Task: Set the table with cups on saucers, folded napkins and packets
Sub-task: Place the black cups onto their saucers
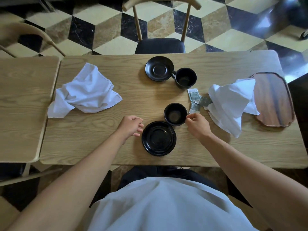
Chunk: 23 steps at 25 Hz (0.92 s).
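Note:
A black saucer [159, 138] lies near the table's front edge, and a black cup [175, 114] stands on the wood just behind its right rim. My right hand [197, 125] grips that cup at its right side, where the handle is hidden by my fingers. My left hand [132, 125] hovers just left of the near saucer with loosely curled fingers and holds nothing. A second saucer [159, 68] and a second cup [185, 78] stand apart at the far side. Several grey-green packets [197, 100] lie in a loose heap. Two crumpled white napkins lie at the left [85, 93] and the right [230, 104].
A wooden tray [275, 100] lies at the table's right end, partly under the right napkin. A chair [160, 45] stands at the far side. A second table [23, 105] adjoins on the left, with another chair [33, 33] behind it.

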Available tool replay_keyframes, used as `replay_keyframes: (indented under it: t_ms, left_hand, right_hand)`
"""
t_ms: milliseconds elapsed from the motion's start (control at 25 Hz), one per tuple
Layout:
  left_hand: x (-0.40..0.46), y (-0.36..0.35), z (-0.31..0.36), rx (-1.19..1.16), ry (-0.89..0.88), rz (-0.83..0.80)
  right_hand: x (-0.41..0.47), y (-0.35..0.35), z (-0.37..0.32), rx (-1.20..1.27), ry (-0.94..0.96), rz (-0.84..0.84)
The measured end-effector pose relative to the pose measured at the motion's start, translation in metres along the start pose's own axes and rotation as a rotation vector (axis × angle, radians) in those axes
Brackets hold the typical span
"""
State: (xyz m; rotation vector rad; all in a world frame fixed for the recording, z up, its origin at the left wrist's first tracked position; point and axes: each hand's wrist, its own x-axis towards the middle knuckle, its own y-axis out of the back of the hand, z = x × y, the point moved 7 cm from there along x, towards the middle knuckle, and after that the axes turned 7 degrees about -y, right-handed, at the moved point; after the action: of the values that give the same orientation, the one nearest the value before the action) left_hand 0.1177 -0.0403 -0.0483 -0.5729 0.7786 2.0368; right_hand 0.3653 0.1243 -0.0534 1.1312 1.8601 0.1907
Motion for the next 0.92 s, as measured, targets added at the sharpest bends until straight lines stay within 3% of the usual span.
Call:
replay_keyframes:
  t_ms: [320,560,920]
  left_hand:
    - [0.018,-0.058,0.030,0.010,-0.044,-0.044]
    - [0.041,-0.109,0.038,-0.046,-0.008,-0.107]
    - [0.036,-0.104,0.042,-0.063,-0.003,-0.128]
  right_hand:
    - [0.014,0.011,0.007,0.009,-0.001,-0.001]
    - [0.026,-0.015,0.019,0.158,-0.062,-0.155]
    - [0.022,-0.017,0.000,0.092,0.038,-0.116]
